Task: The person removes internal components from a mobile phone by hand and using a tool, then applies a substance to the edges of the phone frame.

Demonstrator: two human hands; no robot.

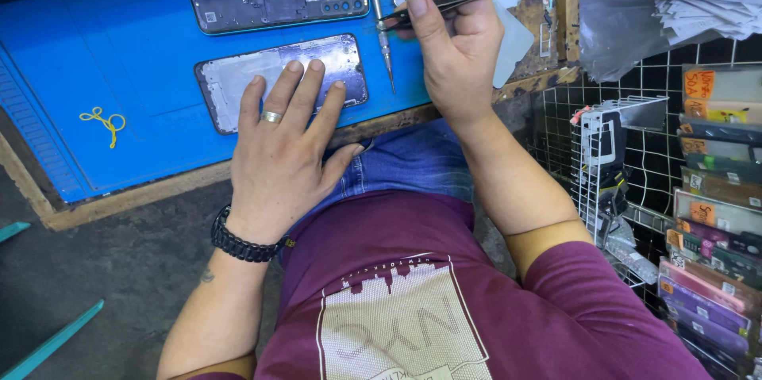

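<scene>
Blue mat [119, 55] holds the phone already taken apart, its frame [238, 82] flat under the open left hand [278, 150], while the right hand [452, 47] pinches tweezers [444, 3], so putting it together looks left.

bright, even light across the blue mat [119, 55], no harsh glare there, just a soft sheen. a short shadow sits under the left hand [279, 150], falling toward the wooden edge [135, 197]. pale glare on the clear plastic bag [619, 27] up right. the floor [103, 269] at lower left goes dim and grey. focus is crisp at centre; the right hand [454, 51] is sharp, and the wire rack [611, 166] leans with edge distortion.
</scene>
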